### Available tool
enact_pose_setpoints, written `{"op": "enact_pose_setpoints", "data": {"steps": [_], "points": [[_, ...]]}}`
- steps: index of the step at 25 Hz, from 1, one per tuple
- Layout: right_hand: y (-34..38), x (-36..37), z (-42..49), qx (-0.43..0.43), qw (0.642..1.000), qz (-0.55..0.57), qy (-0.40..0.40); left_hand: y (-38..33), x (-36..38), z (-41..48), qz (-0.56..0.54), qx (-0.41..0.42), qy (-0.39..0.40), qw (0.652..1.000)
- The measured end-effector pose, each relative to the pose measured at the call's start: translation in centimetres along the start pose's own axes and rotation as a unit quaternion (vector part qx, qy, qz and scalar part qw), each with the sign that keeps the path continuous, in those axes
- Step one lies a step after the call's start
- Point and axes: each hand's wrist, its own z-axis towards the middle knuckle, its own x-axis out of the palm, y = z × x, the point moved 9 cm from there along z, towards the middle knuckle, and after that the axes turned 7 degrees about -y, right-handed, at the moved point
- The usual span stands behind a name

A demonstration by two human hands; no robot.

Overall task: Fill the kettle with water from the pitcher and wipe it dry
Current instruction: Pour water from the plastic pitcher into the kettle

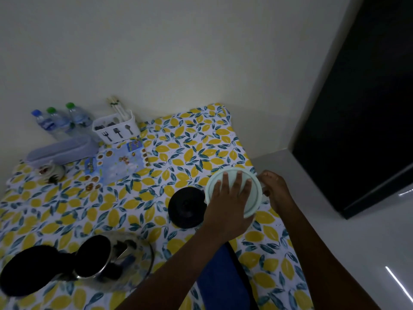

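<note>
The pitcher [254, 211] is seen at the right side of the table [190, 153], just beside the black kettle base [186, 206]. Its pale lid [232, 177] is covered by the left hand [230, 198], laid flat with fingers spread. The right hand [276, 189] is curled at the pitcher's right side, seemingly on the handle, though the grip cannot be told for sure. The kettle [93, 262] is found open at the near left. A blue cloth [223, 278] lies under the left forearm
</note>
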Motion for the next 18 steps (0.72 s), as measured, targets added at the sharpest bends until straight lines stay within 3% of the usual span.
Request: {"op": "enact_pose_setpoints", "data": {"steps": [7, 13, 18], "points": [[4.9, 9.6, -5.7, -0.070, 0.993, -0.043, 0.080, 4.9, -6.2, -8.2, 0.046, -0.077, -0.103, 0.991], [5.7, 17.5, -11.4, -0.056, 0.987, -0.133, 0.066, 11.0, -8.9, -15.5, 0.016, -0.136, -0.097, 0.986], [8.2, 23.1, -15.4, -0.091, 0.975, -0.175, 0.097, 14.0, -10.5, -19.8, -0.028, -0.173, -0.124, 0.977]]}}
